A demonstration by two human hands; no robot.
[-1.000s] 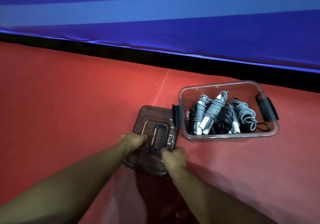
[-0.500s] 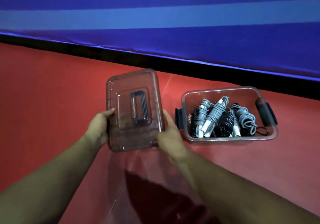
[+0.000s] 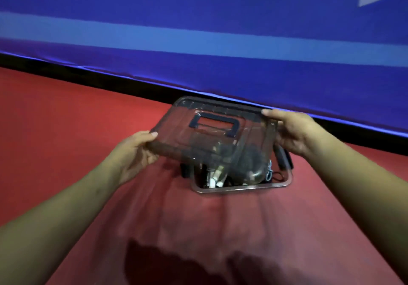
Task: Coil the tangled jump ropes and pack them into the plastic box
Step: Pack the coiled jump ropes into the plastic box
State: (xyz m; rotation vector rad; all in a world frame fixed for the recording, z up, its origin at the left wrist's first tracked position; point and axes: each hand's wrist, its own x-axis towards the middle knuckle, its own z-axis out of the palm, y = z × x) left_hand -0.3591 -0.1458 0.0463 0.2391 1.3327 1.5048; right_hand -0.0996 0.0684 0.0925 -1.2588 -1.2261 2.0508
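Note:
A clear brownish lid (image 3: 212, 130) with a dark handle hangs tilted in the air over the plastic box (image 3: 242, 188). My left hand (image 3: 134, 152) grips the lid's left edge and my right hand (image 3: 291, 131) grips its right edge. The box stands on the red floor below the lid, and only its near rim and right side show. Coiled jump ropes (image 3: 215, 177), grey and black with white handles, lie inside it, seen partly through the lid. A black latch (image 3: 283, 155) sticks up at the box's right end.
The red floor (image 3: 66, 130) spreads to the left and toward me. A blue padded wall (image 3: 198, 41) with a black base strip runs just behind the box. Shadows of my arms fall on the floor near the bottom edge.
Both hands lifted the lid off the floor at the left, turned it crosswise and carried it right, over the box. My right hand shifted to the lid's far right edge.

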